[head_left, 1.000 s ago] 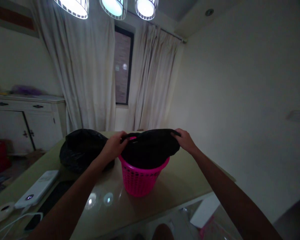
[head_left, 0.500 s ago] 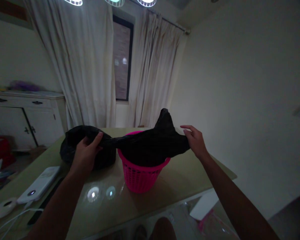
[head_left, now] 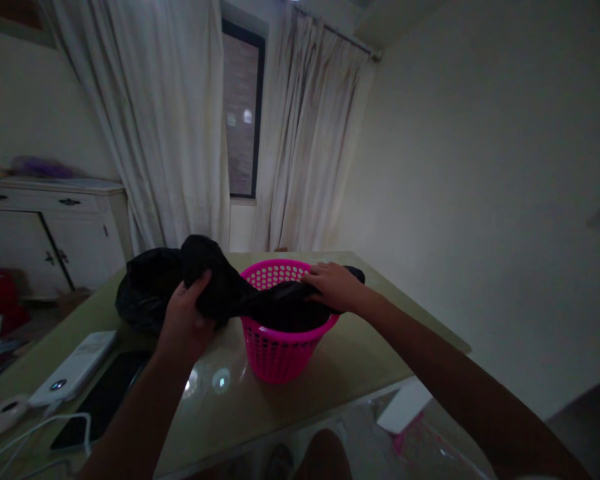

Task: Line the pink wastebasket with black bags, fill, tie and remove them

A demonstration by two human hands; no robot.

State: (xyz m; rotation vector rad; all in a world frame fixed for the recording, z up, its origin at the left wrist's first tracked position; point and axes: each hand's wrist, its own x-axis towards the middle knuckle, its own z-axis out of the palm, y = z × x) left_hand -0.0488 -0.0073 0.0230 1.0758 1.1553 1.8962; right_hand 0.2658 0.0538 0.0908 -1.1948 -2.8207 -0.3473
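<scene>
My left hand (head_left: 186, 319) is clamped on a bunched black bag (head_left: 240, 297), my right hand (head_left: 336, 287) presses its other end onto the pink basket (head_left: 280, 347) rim. Basket's inside is mostly hidden; a dark heap (head_left: 145, 290) beyond my left hand is hard to make out.

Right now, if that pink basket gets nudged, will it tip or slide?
The pink basket looks like thin perforated plastic, so probably light. The table is glossy, so it would likely slide first. It narrows toward its base, and the black bag draped over its rim could tip it if tugged.
</scene>
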